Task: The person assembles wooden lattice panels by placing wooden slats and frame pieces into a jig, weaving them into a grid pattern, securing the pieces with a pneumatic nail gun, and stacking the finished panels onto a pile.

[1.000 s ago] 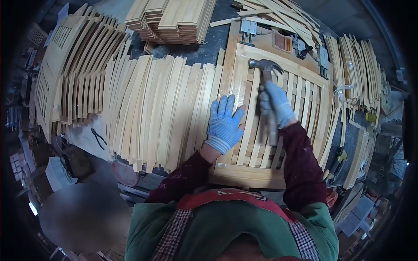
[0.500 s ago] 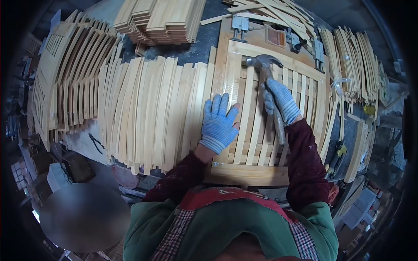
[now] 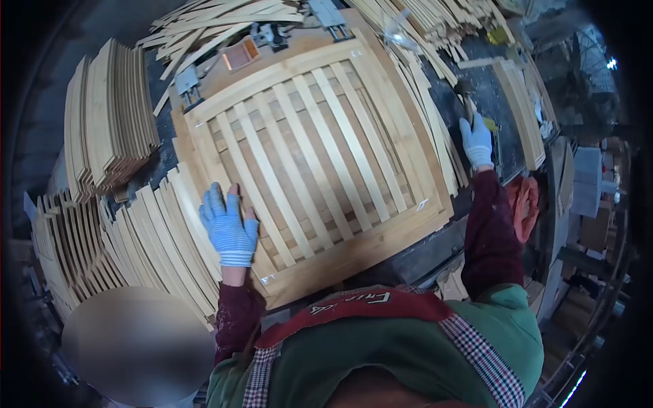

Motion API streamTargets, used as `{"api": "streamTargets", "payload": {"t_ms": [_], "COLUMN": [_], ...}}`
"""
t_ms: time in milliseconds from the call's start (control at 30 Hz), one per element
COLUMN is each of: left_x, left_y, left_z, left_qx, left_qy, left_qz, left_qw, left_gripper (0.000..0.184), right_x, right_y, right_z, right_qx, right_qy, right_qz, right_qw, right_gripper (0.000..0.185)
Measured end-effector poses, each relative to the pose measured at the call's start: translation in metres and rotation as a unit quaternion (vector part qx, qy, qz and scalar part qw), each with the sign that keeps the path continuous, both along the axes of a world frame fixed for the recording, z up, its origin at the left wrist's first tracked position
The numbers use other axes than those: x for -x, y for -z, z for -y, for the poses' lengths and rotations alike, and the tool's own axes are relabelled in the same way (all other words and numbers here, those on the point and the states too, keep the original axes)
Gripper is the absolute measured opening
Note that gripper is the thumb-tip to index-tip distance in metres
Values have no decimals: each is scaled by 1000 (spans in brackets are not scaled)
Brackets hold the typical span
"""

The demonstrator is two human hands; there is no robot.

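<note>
My left hand (image 3: 230, 228), in a blue striped glove with bare thumb and fingertip, lies spread on the left edge of a slatted wooden frame (image 3: 306, 279). The frame lies flat on a wooden board between metal clamps. Off to the right, past the frame, my right hand (image 3: 478, 141), also gloved, is closed round the handle of the hammer (image 3: 465, 92), whose dark head is up near the bench's right part. Most of the handle is hidden by the fingers.
Thin slats (image 3: 160, 238) stand in a row left of the frame. Stacked boards (image 3: 102, 115) are at the upper left, and loose strips (image 3: 224, 20) lie behind the clamps (image 3: 188, 87). More slats (image 3: 435, 20) and a red cloth (image 3: 522, 204) are on the right.
The view has turned right. My right hand has carried the hammer from above the frame to the bench's right side. My left hand still rests spread at the frame's left edge.
</note>
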State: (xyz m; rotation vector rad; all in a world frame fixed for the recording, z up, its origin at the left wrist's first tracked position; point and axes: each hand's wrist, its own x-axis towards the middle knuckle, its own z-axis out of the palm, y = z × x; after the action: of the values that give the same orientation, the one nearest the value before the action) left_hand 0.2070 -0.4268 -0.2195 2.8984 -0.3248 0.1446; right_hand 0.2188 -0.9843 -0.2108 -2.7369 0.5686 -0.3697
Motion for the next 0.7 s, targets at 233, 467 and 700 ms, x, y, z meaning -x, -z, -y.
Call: {"api": "streamTargets", "payload": {"t_ms": [233, 467, 700], "left_x": [-4, 11, 63], "left_y": [-1, -17, -60], "left_z": [5, 33, 112], "left_qx": [-78, 11, 212], "left_qy": [12, -45, 30], "left_qz": [-8, 2, -107], "left_qw": [997, 999, 971], "left_gripper": [53, 43, 14], "right_x": [16, 43, 58], "right_y": [47, 25, 34], "right_z": [81, 78, 114], "right_qx": [304, 88, 3], "right_qy": [-203, 157, 63], "right_qz": [-89, -111, -86], "right_qw": [926, 977, 994], "right_gripper": [45, 81, 68]}}
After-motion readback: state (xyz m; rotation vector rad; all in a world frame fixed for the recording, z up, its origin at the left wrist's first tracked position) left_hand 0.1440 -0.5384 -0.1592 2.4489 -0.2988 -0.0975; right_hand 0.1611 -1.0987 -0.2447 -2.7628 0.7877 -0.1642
